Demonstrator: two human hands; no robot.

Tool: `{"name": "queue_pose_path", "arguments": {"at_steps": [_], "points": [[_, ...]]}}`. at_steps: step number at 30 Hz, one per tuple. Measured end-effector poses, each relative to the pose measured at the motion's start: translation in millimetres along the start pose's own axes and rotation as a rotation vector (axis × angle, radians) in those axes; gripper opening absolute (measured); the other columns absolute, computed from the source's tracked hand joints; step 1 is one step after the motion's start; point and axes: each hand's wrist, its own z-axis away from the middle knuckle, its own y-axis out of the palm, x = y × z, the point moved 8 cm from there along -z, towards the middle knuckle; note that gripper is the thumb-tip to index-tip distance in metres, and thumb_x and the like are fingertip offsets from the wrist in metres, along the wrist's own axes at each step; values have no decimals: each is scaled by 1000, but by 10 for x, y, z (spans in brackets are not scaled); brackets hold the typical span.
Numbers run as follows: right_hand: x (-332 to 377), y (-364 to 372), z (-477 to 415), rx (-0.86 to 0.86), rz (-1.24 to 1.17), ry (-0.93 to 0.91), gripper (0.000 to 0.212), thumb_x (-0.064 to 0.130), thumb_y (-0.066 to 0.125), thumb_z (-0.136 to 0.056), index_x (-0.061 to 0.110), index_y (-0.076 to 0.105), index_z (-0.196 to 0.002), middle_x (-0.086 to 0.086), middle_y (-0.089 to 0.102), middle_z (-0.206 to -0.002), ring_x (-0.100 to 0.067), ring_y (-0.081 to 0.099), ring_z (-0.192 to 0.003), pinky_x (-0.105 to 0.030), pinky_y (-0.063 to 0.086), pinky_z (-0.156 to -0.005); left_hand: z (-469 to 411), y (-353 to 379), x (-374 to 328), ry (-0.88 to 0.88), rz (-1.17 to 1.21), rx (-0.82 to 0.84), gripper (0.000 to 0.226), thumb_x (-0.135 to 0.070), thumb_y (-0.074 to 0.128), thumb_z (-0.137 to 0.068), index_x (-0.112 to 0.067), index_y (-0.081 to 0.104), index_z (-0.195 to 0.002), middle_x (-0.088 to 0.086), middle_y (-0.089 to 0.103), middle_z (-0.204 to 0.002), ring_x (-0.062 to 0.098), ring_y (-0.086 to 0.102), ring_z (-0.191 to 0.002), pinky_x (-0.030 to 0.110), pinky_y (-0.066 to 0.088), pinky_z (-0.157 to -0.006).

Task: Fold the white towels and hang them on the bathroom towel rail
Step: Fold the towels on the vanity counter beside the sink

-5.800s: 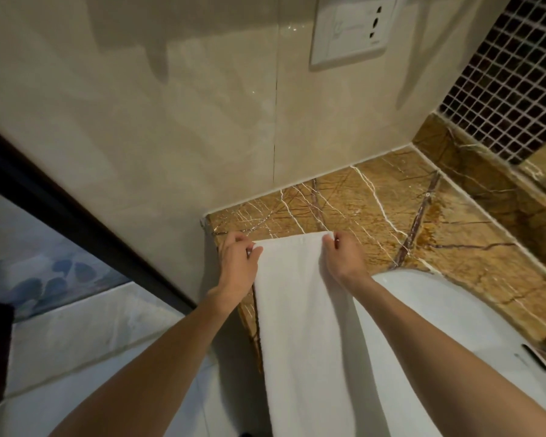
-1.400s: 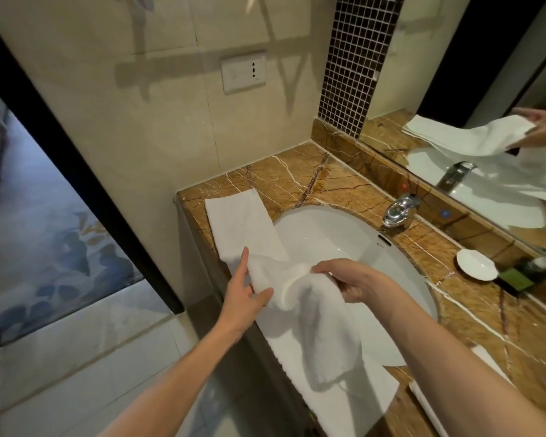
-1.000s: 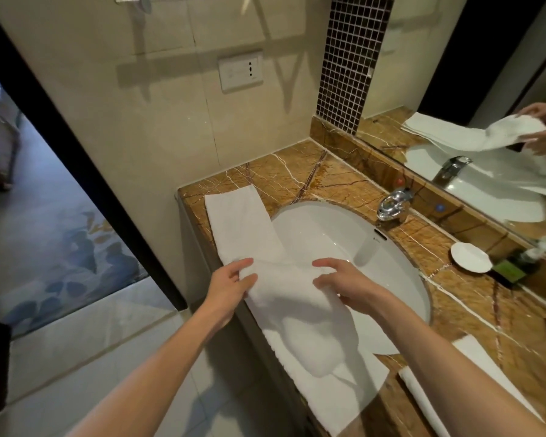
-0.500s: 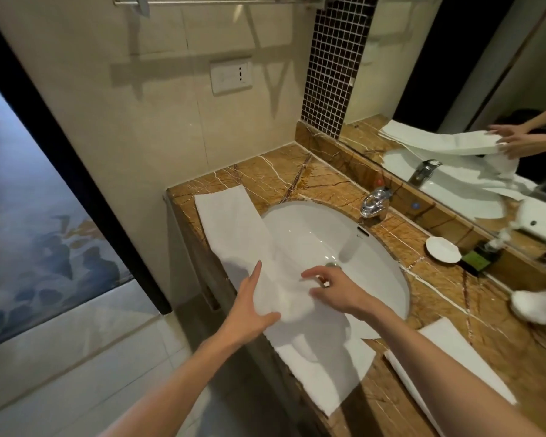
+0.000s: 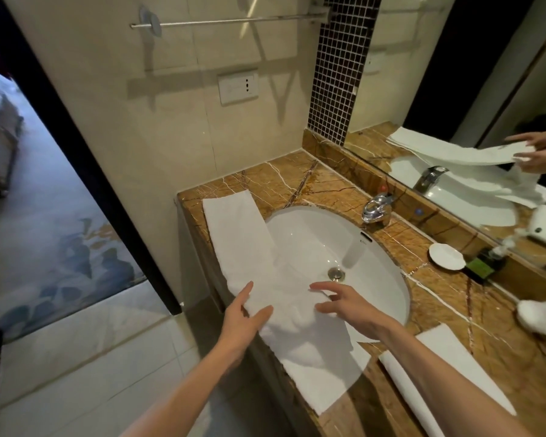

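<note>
A long white towel (image 5: pixel 240 241), folded into a narrow strip, lies along the front of the marble counter (image 5: pixel 297 181) and over the left rim of the sink. Its middle is lifted into a hump. My left hand (image 5: pixel 245 320) holds the hump's left side, thumb on top and fingers underneath. My right hand (image 5: pixel 344 305) hovers over the hump's right side with fingers spread. A second folded white towel (image 5: pixel 448 367) lies on the counter at the right. The metal towel rail (image 5: pixel 234 22) is bare on the wall above.
The white sink (image 5: pixel 338 247) has a chrome tap (image 5: pixel 375 209) behind it. A small white dish (image 5: pixel 446 256) and a dark bottle stand by the mirror (image 5: pixel 473 89). A wall socket (image 5: pixel 238 87) sits under the rail. An open doorway is at the left.
The view has risen and pulled back, bringing the rail into sight. The lifted fold of towel has settled lower. My right hand has let go and opened; my left hand stays at the towel's left edge.
</note>
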Motion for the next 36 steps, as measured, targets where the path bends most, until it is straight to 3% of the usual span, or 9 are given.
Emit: {"name": "queue_pose_path", "arguments": {"at_steps": [5, 7, 9, 12, 17, 21, 25, 29, 36], "points": [[-109, 13, 33, 58, 47, -56, 45, 3, 61, -86, 28, 62, -123, 13, 50, -134, -6, 37, -128, -28, 31, -107, 118, 101, -48, 33, -86, 47, 45, -11, 73, -81, -34, 59, -117, -7, 56, -124, 1, 54, -107, 5, 48, -71], [-80, -11, 41, 45, 55, -85, 45, 4, 61, -86, 28, 61, -124, 11, 51, -136, -8, 39, -130, -32, 32, -111, 170, 162, -45, 45, -118, 77, 44, -10, 74, -80, -38, 61, -112, -5, 55, -125, 8, 54, -112, 12, 50, -81], [-29, -42, 56, 28, 72, -114, 43, 7, 62, -86, 27, 61, -124, 10, 52, -136, -9, 41, -129, -34, 34, -111, 226, 209, -35, 48, -173, 80, 44, -13, 74, -80, -40, 61, -112, -4, 51, -127, 13, 52, -115, 24, 49, -94], [11, -97, 89, 10, 52, -151, 40, 7, 63, -87, 23, 62, -123, 9, 55, -133, -6, 45, -127, -23, 38, -100, 305, 256, 35, 39, -191, 75, 41, -16, 74, -81, -38, 61, -113, -6, 51, -128, 14, 50, -118, 37, 46, -102], [-69, -174, 186, 47, 11, -125, 31, 9, 62, -87, 21, 68, -115, 3, 63, -122, -3, 60, -105, -11, 48, -76, 439, 350, 206, -35, -15, 74, 35, -8, 72, -80, -29, 66, -108, -12, 60, -120, 6, 59, -108, 20, 54, -81], [-159, -225, 294, 50, 91, -99, 27, 17, 63, -87, 25, 69, -112, -3, 64, -116, -16, 61, -102, -23, 49, -85, 503, 397, 272, -62, 84, 50, 36, -3, 72, -79, -21, 66, -110, -7, 63, -115, 7, 65, -98, 21, 56, -75], [-286, -224, 372, 55, 154, -72, 31, 13, 62, -87, 21, 67, -117, 1, 61, -117, -8, 58, -95, -14, 43, -76, 550, 428, 360, -63, 60, 28, 42, 0, 72, -77, -23, 65, -112, -6, 61, -117, 12, 61, -105, 28, 56, -84], [-425, -266, 434, 35, 195, -24, 32, 14, 64, -86, 19, 66, -118, -5, 62, -116, -14, 59, -99, -20, 46, -82, 590, 468, 475, -88, 86, 29, 50, 8, 70, -74, -26, 64, -111, -2, 58, -122, 16, 57, -110, 28, 57, -84], [-637, -276, 459, 105, 295, 46, 28, 14, 61, -89, 21, 66, -115, 1, 55, -123, -16, 54, -109, -24, 47, -84, 760, 624, 703, -222, 4, 133, 54, -2, 69, -73, -36, 58, -113, -2, 53, -122, 20, 58, -104, 27, 57, -64]]}}
